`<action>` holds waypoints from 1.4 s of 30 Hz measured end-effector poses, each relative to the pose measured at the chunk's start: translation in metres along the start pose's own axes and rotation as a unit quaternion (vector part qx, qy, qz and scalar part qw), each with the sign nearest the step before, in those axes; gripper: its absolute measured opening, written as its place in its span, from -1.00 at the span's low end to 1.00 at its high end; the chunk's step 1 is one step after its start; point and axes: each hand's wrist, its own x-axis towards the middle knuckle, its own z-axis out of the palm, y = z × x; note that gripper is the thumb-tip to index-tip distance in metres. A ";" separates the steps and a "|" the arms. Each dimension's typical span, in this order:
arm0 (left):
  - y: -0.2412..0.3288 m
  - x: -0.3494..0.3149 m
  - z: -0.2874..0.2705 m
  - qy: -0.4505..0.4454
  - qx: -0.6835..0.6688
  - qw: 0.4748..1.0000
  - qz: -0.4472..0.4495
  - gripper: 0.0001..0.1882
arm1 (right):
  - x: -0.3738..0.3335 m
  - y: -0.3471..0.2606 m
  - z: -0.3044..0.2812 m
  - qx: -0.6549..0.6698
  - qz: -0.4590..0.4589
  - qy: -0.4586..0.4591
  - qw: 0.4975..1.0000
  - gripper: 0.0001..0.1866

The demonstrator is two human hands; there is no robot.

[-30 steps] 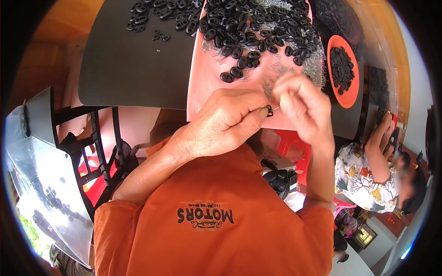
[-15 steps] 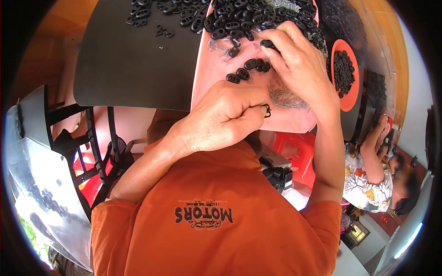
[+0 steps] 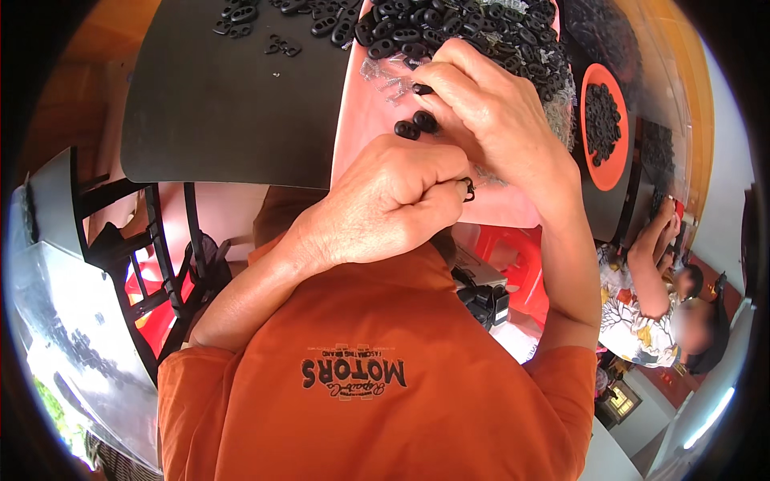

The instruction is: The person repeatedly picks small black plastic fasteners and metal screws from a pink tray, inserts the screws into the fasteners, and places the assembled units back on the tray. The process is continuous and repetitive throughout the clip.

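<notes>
My left hand (image 3: 393, 200) is closed in a fist over the near part of a pink tray (image 3: 350, 120). From between its thumb and forefinger pokes a small black plastic piece (image 3: 470, 190) with a hole in it; the rest is hidden. Farther up the tray, my right hand (image 3: 501, 112) pinches a black cord lock (image 3: 422, 89) between thumb and fingers. Two more cord locks (image 3: 407, 129) lie below it, between the hands. Beyond my right hand rises a heap of two-holed cord locks (image 3: 473, 28). Small metal springs (image 3: 389, 80) are scattered beside the heap.
A dark table (image 3: 233, 104) stands at the left, with loose black pieces (image 3: 281, 46) near its far side. To the right is an orange bowl (image 3: 621, 88) of small black parts (image 3: 601, 124). Another person (image 3: 642, 313) sits at the far right. A red stool (image 3: 521, 272) is below the tray.
My right hand has moved left and toward me with a cord lock in its fingertips. Some cord locks between the hands are now out of sight. My left hand stays put.
</notes>
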 end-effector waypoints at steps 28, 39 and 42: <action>-0.002 -0.003 0.004 0.000 0.059 0.998 0.026 -0.92 | -0.052 0.004 -0.013 0.042 0.122 0.043 0.991 -0.80; -0.002 -0.004 0.006 0.012 0.053 0.998 0.026 -0.91 | -0.055 0.008 -0.016 0.050 0.120 0.076 0.989 -0.89; -0.002 -0.003 0.008 0.020 0.056 0.998 0.037 -0.91 | -0.053 0.007 -0.015 0.046 0.116 0.073 0.989 -0.89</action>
